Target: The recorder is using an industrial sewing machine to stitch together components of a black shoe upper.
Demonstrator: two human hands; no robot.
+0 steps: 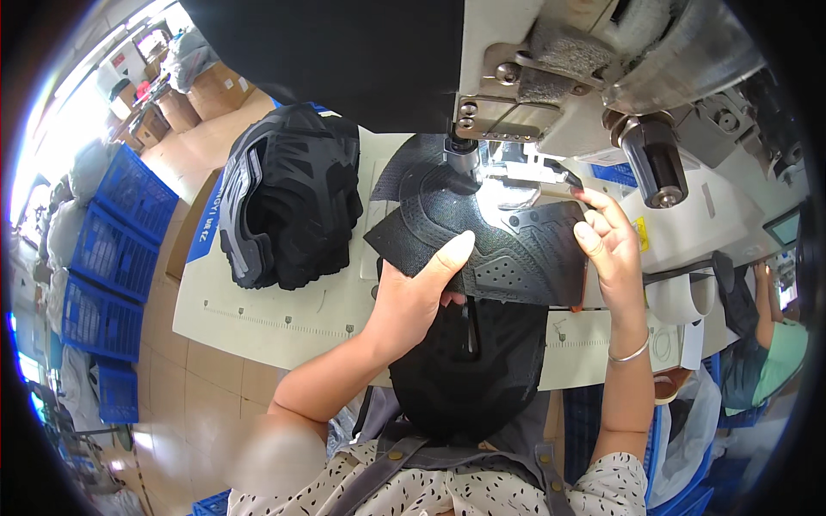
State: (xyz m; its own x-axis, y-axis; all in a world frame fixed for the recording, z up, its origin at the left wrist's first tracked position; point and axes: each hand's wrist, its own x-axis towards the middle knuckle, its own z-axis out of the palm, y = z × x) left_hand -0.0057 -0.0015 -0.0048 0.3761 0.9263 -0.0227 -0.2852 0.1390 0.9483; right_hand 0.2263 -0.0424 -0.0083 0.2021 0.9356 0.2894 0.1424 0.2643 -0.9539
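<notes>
A black shoe upper [520, 273] with a perforated, patterned overlay lies under the sewing machine's needle area [483, 176], lit by a bright lamp. My left hand [417, 301] is closed on its near left edge, thumb on top and fingers hidden beneath. At the right edge of the upper, my right hand [613, 245] pinches with the thumb near the border. Its index finger reaches up beside a small dark-tipped part by the presser foot, and I cannot tell whether they touch. More black uppers [469, 370] hang over the table's front edge, against my lap.
A stack of black and grey shoe uppers [292, 198] stands left on the pale table [249, 318]. The machine head [516, 77] overhangs the work. Blue crates [112, 249] line the left aisle. A co-worker [766, 353] is at the far right.
</notes>
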